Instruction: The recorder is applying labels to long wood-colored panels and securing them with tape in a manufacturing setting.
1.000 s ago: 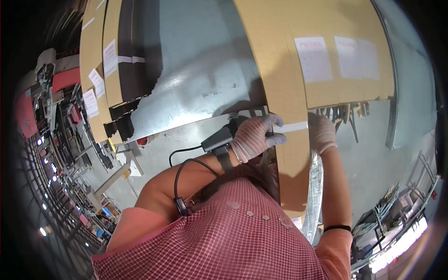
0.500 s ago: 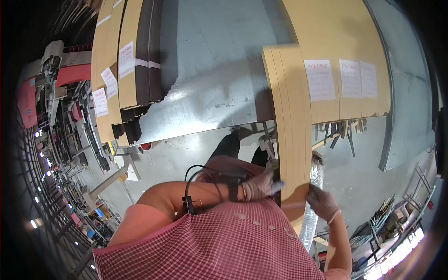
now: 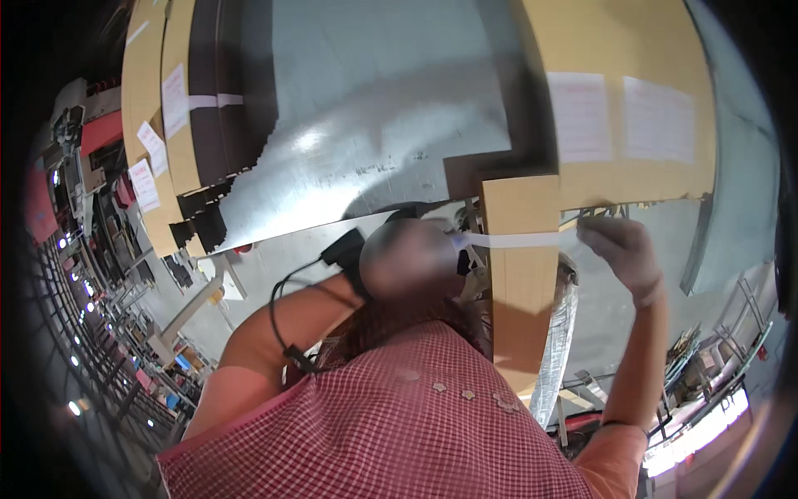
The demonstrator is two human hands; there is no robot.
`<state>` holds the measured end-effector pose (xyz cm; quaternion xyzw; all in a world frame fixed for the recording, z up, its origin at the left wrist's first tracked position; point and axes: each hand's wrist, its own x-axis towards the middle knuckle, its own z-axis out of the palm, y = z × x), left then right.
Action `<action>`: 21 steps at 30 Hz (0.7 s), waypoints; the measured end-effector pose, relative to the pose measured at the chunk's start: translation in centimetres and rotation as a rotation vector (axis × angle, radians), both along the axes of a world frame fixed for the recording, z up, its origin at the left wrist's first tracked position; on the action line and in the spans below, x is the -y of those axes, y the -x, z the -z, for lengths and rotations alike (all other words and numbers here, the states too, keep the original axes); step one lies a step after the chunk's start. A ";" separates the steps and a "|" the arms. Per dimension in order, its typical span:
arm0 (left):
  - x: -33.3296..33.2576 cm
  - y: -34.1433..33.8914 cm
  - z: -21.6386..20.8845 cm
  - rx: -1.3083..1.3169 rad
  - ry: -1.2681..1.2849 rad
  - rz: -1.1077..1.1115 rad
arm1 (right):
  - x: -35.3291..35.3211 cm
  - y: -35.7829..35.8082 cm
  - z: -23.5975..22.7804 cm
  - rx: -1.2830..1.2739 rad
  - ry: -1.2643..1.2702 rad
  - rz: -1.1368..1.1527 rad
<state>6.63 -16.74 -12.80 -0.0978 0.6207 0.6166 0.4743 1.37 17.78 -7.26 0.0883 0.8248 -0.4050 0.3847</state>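
Note:
My right hand [image 3: 619, 249], to the right of a long tan panel [image 3: 524, 291], pinches one end of a white strip [image 3: 524, 240]. The strip runs straight across the panel's upper face, close to its far end. On the panel's other side, my left hand [image 3: 411, 259] is at the strip's opposite end. That hand is badly blurred, but its fingers seem closed on the strip. The panel lies lengthwise from the table edge toward my body, and its near end is by my checked apron [image 3: 391, 407].
Ahead is a grey metal table [image 3: 382, 108]. Tan labelled panels [image 3: 665, 75] lie at its right; more labelled panels [image 3: 145, 108] and dark ones [image 3: 229, 66] stand at its left. Silvery wrapping [image 3: 561, 341] hangs beside the long panel. A black cable [image 3: 278, 308] loops by my left arm.
Both hands have moved up from the panel's near part to its far end, and a white strip now spans between them. The panel's far end appears nearer to me.

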 end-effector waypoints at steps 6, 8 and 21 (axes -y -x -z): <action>-3.6 -3.2 12.7 -0.165 -0.617 -0.288 | -2.5 -5.1 18.3 0.050 0.633 0.078; -4.6 -4.2 13.7 -0.553 -0.471 -0.091 | -0.7 -5.3 15.6 -0.100 0.369 -0.098; 1.4 -0.6 1.9 -0.278 -0.064 -0.186 | 12.4 -10.1 3.6 -0.576 -0.476 -0.115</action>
